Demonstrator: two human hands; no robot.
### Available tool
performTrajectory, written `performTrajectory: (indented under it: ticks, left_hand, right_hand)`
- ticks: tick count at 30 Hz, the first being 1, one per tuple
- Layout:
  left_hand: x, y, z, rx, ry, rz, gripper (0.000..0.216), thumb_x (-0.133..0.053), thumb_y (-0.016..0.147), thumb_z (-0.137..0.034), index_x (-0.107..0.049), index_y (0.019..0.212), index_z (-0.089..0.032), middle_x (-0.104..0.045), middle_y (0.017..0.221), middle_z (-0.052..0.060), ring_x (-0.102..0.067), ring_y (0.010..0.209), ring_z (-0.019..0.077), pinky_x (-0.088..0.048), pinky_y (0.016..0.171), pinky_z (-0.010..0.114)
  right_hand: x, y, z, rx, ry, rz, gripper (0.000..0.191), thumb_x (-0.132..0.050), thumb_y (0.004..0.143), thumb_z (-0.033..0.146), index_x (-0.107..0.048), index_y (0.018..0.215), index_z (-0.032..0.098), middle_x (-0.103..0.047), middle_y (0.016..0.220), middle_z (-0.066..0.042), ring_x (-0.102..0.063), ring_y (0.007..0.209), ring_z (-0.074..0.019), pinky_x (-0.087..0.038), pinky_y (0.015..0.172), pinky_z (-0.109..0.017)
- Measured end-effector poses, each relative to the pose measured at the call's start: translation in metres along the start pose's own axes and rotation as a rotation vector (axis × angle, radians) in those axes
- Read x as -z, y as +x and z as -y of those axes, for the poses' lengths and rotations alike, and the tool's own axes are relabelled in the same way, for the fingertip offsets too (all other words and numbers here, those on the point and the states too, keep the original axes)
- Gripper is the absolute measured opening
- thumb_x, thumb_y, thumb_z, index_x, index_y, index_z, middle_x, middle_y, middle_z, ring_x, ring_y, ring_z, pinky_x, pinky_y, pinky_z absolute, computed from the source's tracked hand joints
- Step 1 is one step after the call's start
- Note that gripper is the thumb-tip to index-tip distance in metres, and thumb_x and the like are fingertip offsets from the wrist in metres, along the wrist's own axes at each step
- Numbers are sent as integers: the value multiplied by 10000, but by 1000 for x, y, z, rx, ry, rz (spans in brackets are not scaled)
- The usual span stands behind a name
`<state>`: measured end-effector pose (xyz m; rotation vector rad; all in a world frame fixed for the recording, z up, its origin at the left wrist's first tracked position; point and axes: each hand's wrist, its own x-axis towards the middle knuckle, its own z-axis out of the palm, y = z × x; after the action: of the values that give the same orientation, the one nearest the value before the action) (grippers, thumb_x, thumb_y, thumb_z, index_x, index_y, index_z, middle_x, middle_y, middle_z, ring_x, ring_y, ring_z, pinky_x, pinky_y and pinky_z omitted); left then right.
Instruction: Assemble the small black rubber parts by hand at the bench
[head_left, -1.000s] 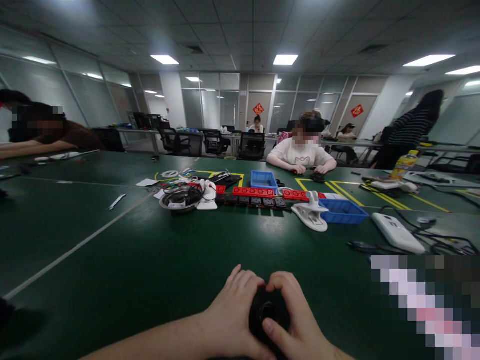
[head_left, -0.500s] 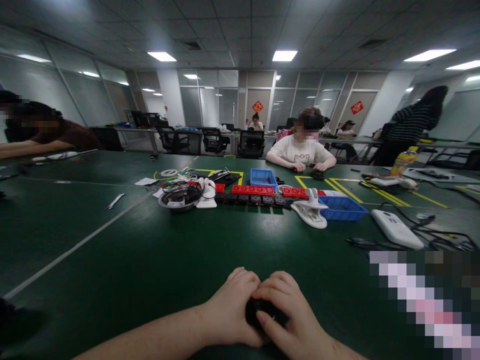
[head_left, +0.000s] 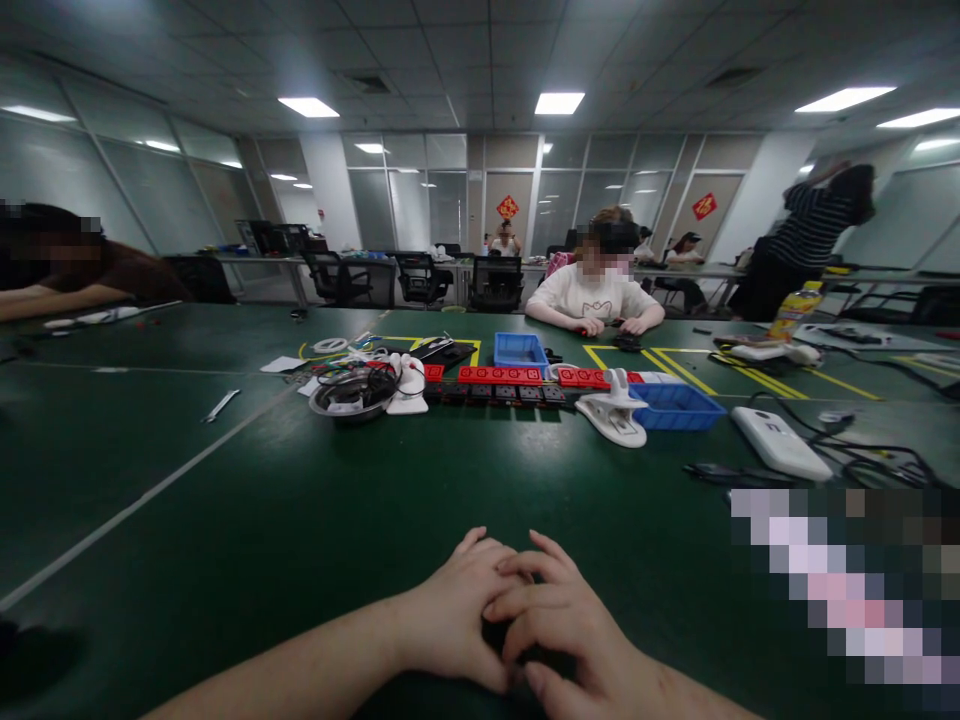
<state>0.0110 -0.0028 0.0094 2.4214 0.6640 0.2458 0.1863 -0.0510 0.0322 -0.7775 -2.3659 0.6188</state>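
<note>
Close to the near edge of the green table, my left hand (head_left: 456, 612) curls around a small dark object (head_left: 496, 632), mostly hidden between my two hands. Its kind cannot be made out. Over it reaches my right hand (head_left: 566, 622), fingers apart and loosely bent, the fingertips at the back of my left hand and the dark object. The right thumb points inward below. Beyond my hands lies a long row of red and black socket strips (head_left: 517, 377), with a white clip-on stand (head_left: 615, 410) at its right end.
A metal bowl (head_left: 352, 400) of cables stands left of centre, near a wrench (head_left: 220, 406). Blue bins (head_left: 679, 408) sit behind the white stand. At right are a white power bank-like box (head_left: 780, 442), black cables and a yellow bottle (head_left: 795, 310). A person (head_left: 596, 290) sits opposite.
My right fingers have spread and lifted from their closed grip over the dark object, and the thumb has moved down. My left hand stays around it. The view has shifted slightly.
</note>
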Motion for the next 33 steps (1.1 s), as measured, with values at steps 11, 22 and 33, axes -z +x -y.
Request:
performTrajectory:
  ticks: [11, 22, 33]
  left_hand:
    - [-6, 0, -6, 62, 3, -124, 917, -732, 473, -595, -403, 1230, -196, -498, 1166, 99, -462, 1074, 307, -143, 1028, 586]
    - [-18, 2, -5, 136, 111, -277, 481, -759, 481, -462, -454, 736, -191, -480, 755, -33, -505, 780, 171, -270, 1005, 449]
    - [-11, 2, 3, 6, 15, -140, 548, -779, 476, -319, -520, 948, -219, -528, 944, -13, -505, 934, 198, -216, 1035, 412]
  right_hand:
    - [-13, -5, -10, -47, -50, -321, 441, -405, 838, 560, -485, 1058, 187, -564, 980, -82, -515, 932, -232, -319, 932, -471]
    - [-19, -3, -10, -163, -99, -272, 287, -508, 808, 459, -526, 845, 175, -489, 824, -50, -451, 794, -211, -363, 711, -373]
    - [-10, 0, -4, 21, -1, -191, 175, -497, 766, 182, -569, 924, 196, -549, 867, -41, -478, 842, -187, -381, 778, -362]
